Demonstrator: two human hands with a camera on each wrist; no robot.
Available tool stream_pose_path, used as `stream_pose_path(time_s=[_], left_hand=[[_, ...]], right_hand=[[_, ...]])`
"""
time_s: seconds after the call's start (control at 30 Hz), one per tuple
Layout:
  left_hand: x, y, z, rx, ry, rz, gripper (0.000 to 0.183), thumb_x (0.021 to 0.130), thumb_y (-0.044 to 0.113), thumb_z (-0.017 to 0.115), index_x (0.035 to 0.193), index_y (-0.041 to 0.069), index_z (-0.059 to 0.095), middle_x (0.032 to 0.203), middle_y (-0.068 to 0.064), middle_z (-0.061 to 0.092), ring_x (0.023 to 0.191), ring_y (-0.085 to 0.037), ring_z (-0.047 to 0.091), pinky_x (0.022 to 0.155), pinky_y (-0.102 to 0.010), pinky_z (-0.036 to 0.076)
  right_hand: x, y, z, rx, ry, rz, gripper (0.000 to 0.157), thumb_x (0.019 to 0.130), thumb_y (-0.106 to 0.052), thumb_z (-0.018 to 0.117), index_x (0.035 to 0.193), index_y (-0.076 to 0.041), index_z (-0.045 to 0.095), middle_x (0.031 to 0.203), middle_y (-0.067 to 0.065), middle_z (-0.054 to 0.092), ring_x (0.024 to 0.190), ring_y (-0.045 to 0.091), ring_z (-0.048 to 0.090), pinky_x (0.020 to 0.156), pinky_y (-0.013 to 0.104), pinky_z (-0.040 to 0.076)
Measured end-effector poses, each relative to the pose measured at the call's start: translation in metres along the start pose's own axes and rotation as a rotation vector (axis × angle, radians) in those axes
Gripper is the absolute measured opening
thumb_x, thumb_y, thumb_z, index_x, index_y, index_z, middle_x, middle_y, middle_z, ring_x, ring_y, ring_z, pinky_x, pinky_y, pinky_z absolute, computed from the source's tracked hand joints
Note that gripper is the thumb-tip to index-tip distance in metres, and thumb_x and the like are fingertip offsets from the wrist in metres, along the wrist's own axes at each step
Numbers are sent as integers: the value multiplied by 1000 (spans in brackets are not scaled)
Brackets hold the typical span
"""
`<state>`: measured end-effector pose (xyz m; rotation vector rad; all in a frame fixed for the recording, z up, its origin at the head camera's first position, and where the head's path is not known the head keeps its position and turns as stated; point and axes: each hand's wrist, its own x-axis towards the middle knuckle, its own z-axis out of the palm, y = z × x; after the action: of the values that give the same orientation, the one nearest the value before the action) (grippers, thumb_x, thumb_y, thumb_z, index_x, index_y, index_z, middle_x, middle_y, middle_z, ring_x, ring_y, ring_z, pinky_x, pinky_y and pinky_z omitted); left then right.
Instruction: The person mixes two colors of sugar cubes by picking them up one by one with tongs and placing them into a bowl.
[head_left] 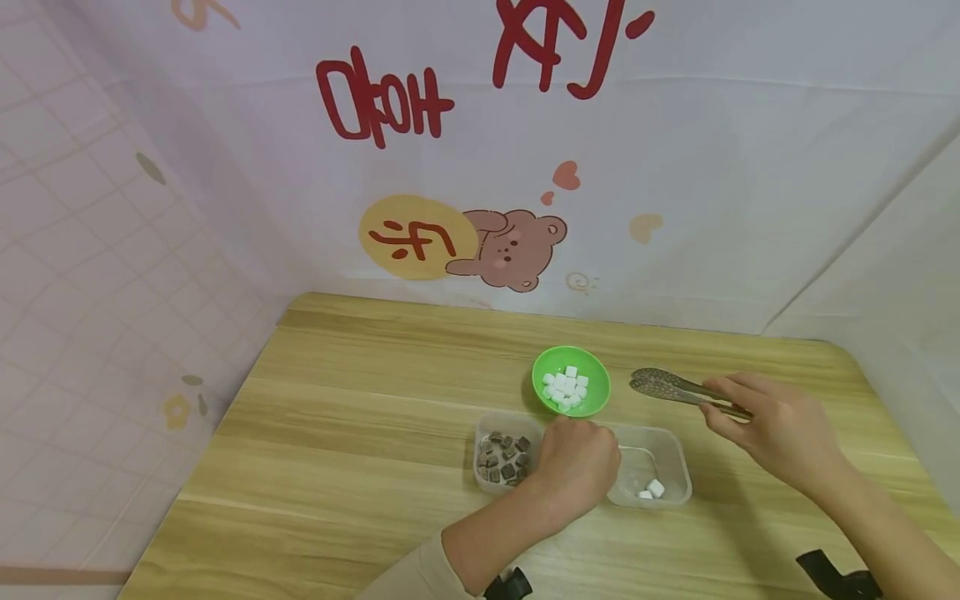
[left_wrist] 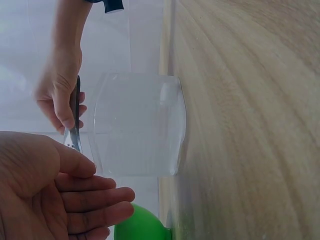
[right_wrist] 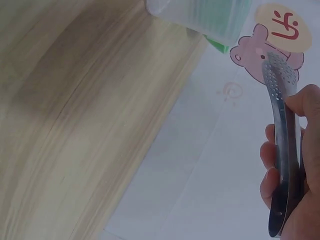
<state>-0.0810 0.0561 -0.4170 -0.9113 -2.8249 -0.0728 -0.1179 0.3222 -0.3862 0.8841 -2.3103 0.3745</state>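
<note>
My right hand (head_left: 787,425) grips metal tongs (right_wrist: 282,145) with perforated tips, held in the air to the right of the green bowl (head_left: 597,371). In the head view the tips stand slightly apart, with nothing between them. My left hand (head_left: 577,462) hovers between two clear plastic containers, hiding part of each. Its fingers (left_wrist: 95,200) are loosely bent and hold nothing in the left wrist view. White cubes (head_left: 566,387) are heaped in the bowl. Two white cubes (head_left: 656,488) lie in the right container (head_left: 678,458). Brown cubes (head_left: 508,472) fill the left container (head_left: 483,425).
A wooden table (head_left: 360,400) carries everything. Behind it hangs a white cloth (head_left: 712,167) printed with a bear and red characters, and more cloth closes off both sides. The bowl stands just behind the containers.
</note>
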Motion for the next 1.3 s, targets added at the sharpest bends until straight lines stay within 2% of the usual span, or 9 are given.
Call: stream_pose_path(time_s=[0.2, 0.37, 0.5, 0.63, 0.7, 0.83, 0.9, 1.1, 1.3], left_hand=[[0, 0, 1, 2, 1, -9, 45, 88, 19, 74, 50, 25, 50, 50, 12, 49, 46, -6, 44, 50, -26, 34], [0, 1, 1, 6, 0, -4, 45, 88, 21, 74, 50, 24, 51, 50, 12, 49, 46, -6, 45, 49, -26, 34], [0, 1, 1, 4, -2, -3, 44, 88, 21, 74, 50, 24, 52, 51, 12, 50, 47, -6, 45, 50, -26, 34], [-1, 1, 1, 12, 3, 2, 44, 87, 20, 75, 49, 25, 51, 50, 12, 49, 47, -5, 44, 49, -26, 35], [-1, 0, 1, 20, 10, 7, 45, 86, 19, 75, 49, 25, 50, 49, 13, 48, 46, -5, 44, 48, -26, 34], [-2, 0, 2, 24, 37, 10, 46, 86, 19, 75, 48, 25, 49, 49, 13, 47, 46, -4, 44, 48, -26, 32], [-2, 0, 2, 28, 47, 12, 46, 86, 19, 75, 48, 25, 49, 49, 13, 47, 47, -4, 45, 48, -26, 32], [-3, 0, 1, 21, 38, 11, 47, 87, 17, 74, 49, 25, 48, 50, 13, 48, 48, -4, 46, 50, -25, 31], [-2, 0, 2, -8, 12, -5, 49, 87, 16, 74, 48, 25, 44, 49, 13, 46, 47, -3, 42, 50, -24, 28]], right_hand=[[-7, 1, -8, 17, -65, 45, 54, 100, -60, 49, 92, -13, 75, 79, -2, 74, 56, 5, 58, 45, 17, 38], [-8, -2, -24, 39, -163, 40, 29, 84, -48, 74, 95, -21, 73, 83, -10, 72, 64, 3, 60, 51, 17, 42], [-5, -5, -35, 4, -242, -1, 35, 70, -43, 88, 96, -25, 74, 86, -12, 73, 65, 0, 60, 51, 20, 43], [2, -9, -39, -20, -309, -77, 37, 84, -60, 78, 96, -25, 76, 89, -13, 73, 64, -3, 60, 49, 22, 44], [6, -12, -40, -17, -338, -119, 35, 89, -59, 74, 96, -25, 77, 89, -16, 70, 64, -5, 58, 49, 21, 42], [16, -20, -41, -26, -409, -180, 23, 76, -38, 86, 91, -24, 76, 86, -21, 61, 63, -9, 45, 47, 19, 36], [22, -24, -40, -35, -464, -199, 34, 59, -27, 91, 88, -23, 75, 84, -20, 59, 63, -7, 45, 47, 22, 38], [35, -35, -32, -40, -619, -259, 27, 61, -25, 90, 80, -20, 71, 75, -19, 51, 62, -1, 44, 50, 28, 42], [41, -45, -22, -12, -730, -260, 21, 61, -17, 84, 73, -22, 67, 71, -21, 43, 60, -1, 38, 50, 26, 38]])
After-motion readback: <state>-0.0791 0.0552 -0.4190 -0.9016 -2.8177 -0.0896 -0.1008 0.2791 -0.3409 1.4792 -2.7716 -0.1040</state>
